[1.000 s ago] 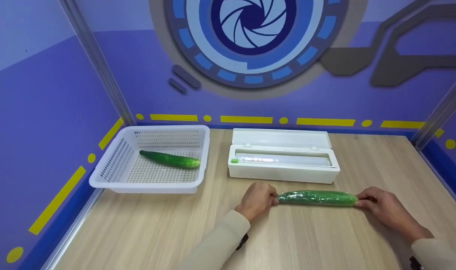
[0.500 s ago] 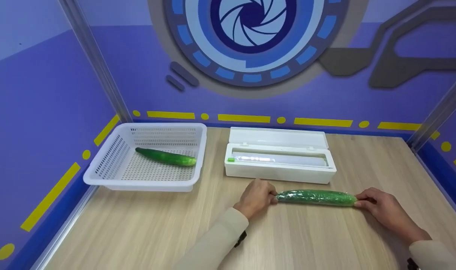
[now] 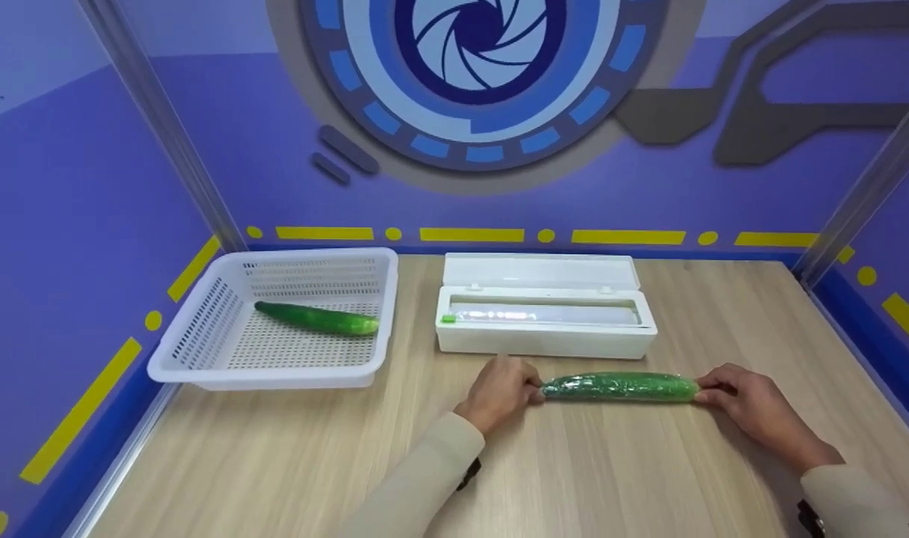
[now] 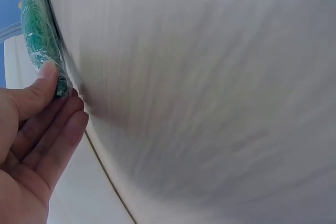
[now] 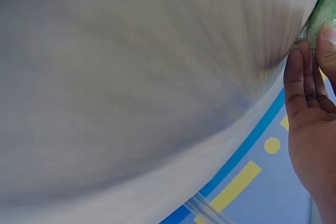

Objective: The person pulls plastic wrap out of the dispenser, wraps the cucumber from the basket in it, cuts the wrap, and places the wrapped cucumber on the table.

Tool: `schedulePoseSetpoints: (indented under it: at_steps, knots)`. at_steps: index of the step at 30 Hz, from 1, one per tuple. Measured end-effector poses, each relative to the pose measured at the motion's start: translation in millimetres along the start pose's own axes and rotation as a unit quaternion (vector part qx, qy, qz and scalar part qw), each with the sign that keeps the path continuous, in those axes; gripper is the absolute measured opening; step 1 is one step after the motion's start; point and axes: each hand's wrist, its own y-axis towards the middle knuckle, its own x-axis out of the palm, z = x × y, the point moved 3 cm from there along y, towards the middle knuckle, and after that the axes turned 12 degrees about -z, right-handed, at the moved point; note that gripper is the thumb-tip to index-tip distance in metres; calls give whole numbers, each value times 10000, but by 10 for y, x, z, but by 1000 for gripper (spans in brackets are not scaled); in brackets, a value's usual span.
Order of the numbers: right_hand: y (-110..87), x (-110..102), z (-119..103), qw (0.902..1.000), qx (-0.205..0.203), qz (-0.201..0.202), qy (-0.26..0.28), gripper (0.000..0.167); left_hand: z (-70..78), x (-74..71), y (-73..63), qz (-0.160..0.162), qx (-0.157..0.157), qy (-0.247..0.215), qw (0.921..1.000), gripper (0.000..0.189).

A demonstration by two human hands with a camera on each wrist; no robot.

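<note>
A cucumber wrapped in clear film (image 3: 619,386) lies crosswise on the table between my two hands. My left hand (image 3: 501,392) pinches its darker left end; in the left wrist view the thumb (image 4: 44,80) presses on the crinkled film from one side, the fingers from the other. At the paler right end, my right hand (image 3: 750,403) pinches the tip between thumb and fingers. The right wrist view catches only that end of the wrapped cucumber (image 5: 323,17) at its edge. Just behind the cucumber stands a white cling film box (image 3: 544,342), lid up, film roll inside.
To the left, a white plastic basket (image 3: 267,373) with slotted walls holds another cucumber (image 3: 316,319), which shows no film. Purple panels (image 3: 350,202) with yellow marks enclose the wooden table (image 3: 275,463) at the back and both sides.
The head view has shifted slightly, so everything appears a little further left. Both hands keep their pinch on the ends of the wrapped cucumber, which stays in place in front of the box.
</note>
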Motion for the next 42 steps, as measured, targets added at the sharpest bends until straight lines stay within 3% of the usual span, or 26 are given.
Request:
schedulePoseSetpoints:
  at_steps: [14,23,33,42]
  knots:
    - [-50,31,26,9996,-72,281,-36,13,44,52,-9,231,55,358,9991,5]
    - [-9,-17,-13,9999,139,-49,2,13,40,42,-8,265,26,477,9985,5]
    - [-14,-35,-31,9993,269,-241,-9,12,39,32,-21,185,-8,250,9995,4]
    - [-59,-27,-45,10000,28,24,45,12,29,6,-12,150,-158,271,9994,4]
